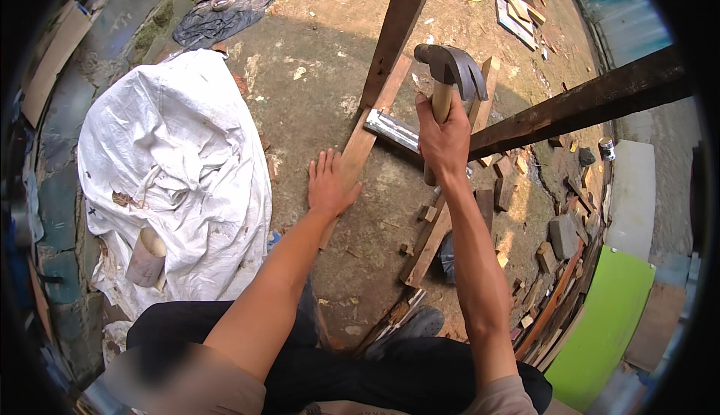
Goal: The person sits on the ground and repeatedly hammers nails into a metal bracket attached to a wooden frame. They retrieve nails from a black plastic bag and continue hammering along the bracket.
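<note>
A claw hammer (452,68) stands raised in front of me, its head up, with my right hand (444,139) closed around its wooden handle. My left hand (328,182) lies on a long wooden board (359,145), fingers stretched out along its left side. Against that board rests the lower end of a dark wooden post (395,36). A crosspiece with a whitish, silvery face (392,129) runs from the board toward my right hand, which hides its far end. On the right, a second dark post (574,102) slants in toward another board (430,248).
A large white sheet (180,167) with a cylindrical container (146,257) on it covers the left side. Wood offcuts (504,190) and a grey block (563,235) litter the ground at right, near a green panel (604,325). A black plastic bag (217,21) lies far left.
</note>
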The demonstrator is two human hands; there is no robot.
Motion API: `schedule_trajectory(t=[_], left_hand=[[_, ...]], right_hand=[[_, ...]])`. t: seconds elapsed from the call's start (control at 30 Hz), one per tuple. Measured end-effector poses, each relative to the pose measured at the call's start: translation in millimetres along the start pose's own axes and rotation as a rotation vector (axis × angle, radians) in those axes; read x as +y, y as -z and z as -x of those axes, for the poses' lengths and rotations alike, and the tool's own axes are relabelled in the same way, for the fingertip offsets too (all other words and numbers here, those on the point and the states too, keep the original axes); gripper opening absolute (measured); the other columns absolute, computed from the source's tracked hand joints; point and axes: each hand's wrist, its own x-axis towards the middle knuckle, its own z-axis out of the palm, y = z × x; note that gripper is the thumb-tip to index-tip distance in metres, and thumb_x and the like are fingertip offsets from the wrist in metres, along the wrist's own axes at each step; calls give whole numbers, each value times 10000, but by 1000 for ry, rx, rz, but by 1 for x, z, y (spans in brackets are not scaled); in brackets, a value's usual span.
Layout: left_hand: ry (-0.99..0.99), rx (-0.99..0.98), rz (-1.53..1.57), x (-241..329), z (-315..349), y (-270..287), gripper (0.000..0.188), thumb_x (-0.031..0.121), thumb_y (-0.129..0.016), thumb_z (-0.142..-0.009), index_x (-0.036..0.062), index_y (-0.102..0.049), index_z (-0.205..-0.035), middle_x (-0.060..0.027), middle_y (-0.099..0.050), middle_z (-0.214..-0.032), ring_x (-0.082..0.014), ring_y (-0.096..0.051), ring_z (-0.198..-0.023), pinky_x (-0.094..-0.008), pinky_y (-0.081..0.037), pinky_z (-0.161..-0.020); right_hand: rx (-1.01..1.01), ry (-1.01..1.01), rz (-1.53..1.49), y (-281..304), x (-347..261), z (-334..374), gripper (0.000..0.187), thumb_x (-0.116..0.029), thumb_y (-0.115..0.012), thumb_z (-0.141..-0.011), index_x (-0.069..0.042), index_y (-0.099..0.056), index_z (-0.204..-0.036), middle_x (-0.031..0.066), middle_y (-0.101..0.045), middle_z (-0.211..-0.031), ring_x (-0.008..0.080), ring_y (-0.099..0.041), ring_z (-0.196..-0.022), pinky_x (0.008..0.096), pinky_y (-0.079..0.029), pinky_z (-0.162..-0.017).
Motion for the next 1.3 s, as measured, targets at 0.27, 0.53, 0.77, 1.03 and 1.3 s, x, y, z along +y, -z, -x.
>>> schedule_trajectory(t=[0.27,0.53,0.77,1.03,1.3], left_hand=[[-27,33,17,10,-6,-1,918,523,-645,-868,-32,-295,-1510,-207,-296,-1596,-345,-210,-1510,-499,-130,-1239],[1,9,8,3,1,1,903,503,-642,-876,-36,-289,-1509,-217,-302,-1590,-352,-209,-1512,-498,-136,-1238],[-5,-7,20,13,-5,3,894,495,-646,-871,-3,-289,-1522,-171,-286,-1615,-319,-183,-1526,-489,-112,-1246],[-20,3,29,4,0,1,885,482,-646,-870,-40,-308,-1500,-222,-310,-1588,-364,-222,-1507,-505,-143,-1234],[-26,-32,51,20,-2,8,887,485,-655,-857,-34,-324,-1496,-214,-307,-1594,-358,-230,-1506,-504,-142,-1236]], right_hand=[[-304,-370,294,-38,80,-1,298,-254,-635,-882,22,-628,-997,309,-672,-908,489,-652,-927,518,-489,-802],[-104,-197,111,1,-21,-16,285,-267,-647,-911,17,-632,-930,213,-643,-740,328,-614,-667,440,-489,-678],[10,166,354,-40,71,5,260,-236,-639,-914,10,-603,-839,66,-570,-590,194,-582,-484,376,-464,-491],[-10,-69,104,10,2,-15,244,-223,-658,-930,-35,-578,-797,21,-529,-544,134,-518,-427,328,-395,-397],[387,370,85,-36,68,-7,269,-248,-661,-944,-2,-629,-841,55,-568,-603,180,-598,-539,347,-452,-509]])
